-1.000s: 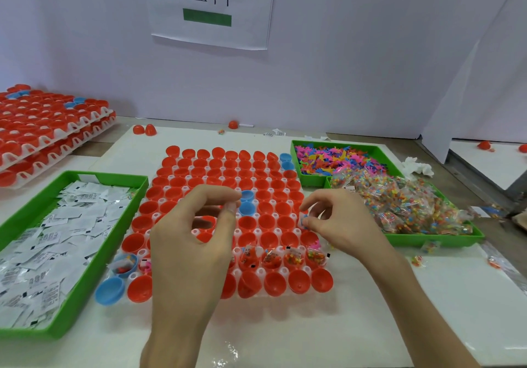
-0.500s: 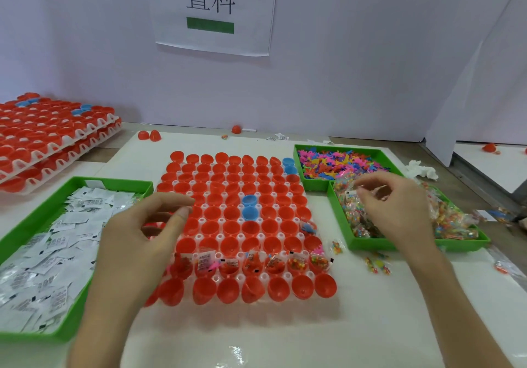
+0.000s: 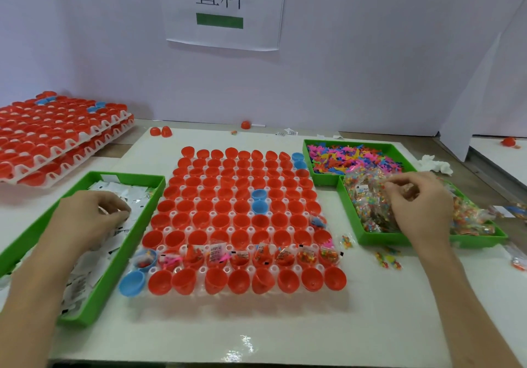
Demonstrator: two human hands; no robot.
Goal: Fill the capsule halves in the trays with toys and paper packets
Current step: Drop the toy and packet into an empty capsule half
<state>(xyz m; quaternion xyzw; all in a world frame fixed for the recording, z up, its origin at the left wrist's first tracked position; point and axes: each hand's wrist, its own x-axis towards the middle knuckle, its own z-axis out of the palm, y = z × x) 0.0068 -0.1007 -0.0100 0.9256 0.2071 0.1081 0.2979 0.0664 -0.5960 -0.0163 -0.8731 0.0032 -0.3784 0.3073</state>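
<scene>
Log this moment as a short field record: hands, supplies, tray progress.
left hand: in the left green tray of paper packets; grip unclear
right hand: among bagged toys in the right green tray; grip unclear
capsule tray: second row from the front holds toy bags; other halves look mostly empty
blue halves: two mid-tray

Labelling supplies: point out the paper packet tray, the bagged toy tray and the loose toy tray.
paper packet tray (image 3: 141,213): head view, right wall.
bagged toy tray (image 3: 382,238): head view, near wall.
loose toy tray (image 3: 326,181): head view, near wall.
</scene>
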